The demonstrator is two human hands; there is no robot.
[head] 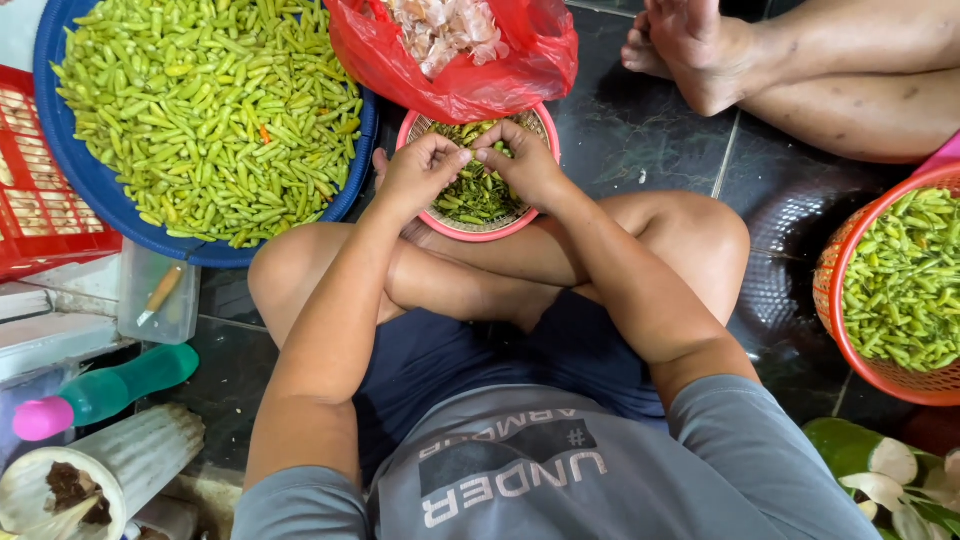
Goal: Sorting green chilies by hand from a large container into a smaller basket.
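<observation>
Both hands pinch one chili over the pink basket.
Left hand point(420, 170) and right hand point(527, 163) grip a chili point(472, 153); it may miss the pink basket point(487, 229).

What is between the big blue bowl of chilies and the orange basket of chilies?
In the head view, a small pink basket of green stems lies there, with both hands over it and a red bag behind.

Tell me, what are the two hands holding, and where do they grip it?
Both the left hand and the right hand pinch something tiny between fingertips above the pink basket of green chilies; probably a chili, but it's hidden.
</observation>
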